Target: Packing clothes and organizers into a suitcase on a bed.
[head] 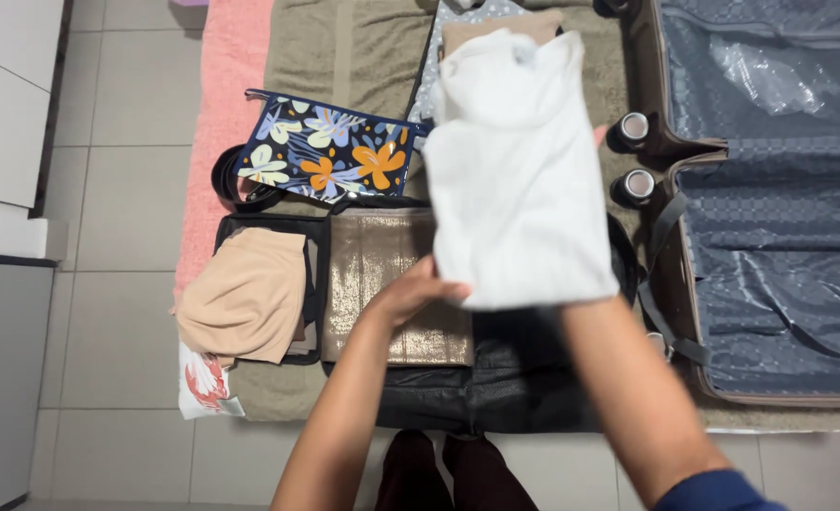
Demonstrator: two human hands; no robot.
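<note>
White garment [519, 180]: folded, held up above the black bag [496, 378]
Left hand [409, 295]: fingers pinch the garment's lower left corner
Right hand: hidden behind the garment; grip cannot be told
Floral pouch [330, 151]: beyond the bag, leftward
Open suitcase [779, 274]: right of the bag

The soft, matt white cloth garment [519, 170] in the grip looks like cotton knit, though blurred. Just below it lies a shimmery bronze-gold fabric piece [392, 284] on glossy black, perhaps leather, material [496, 378]. Right of the grip, the open suitcase's grey-blue lining [770, 246] has a satiny sheen.
</note>
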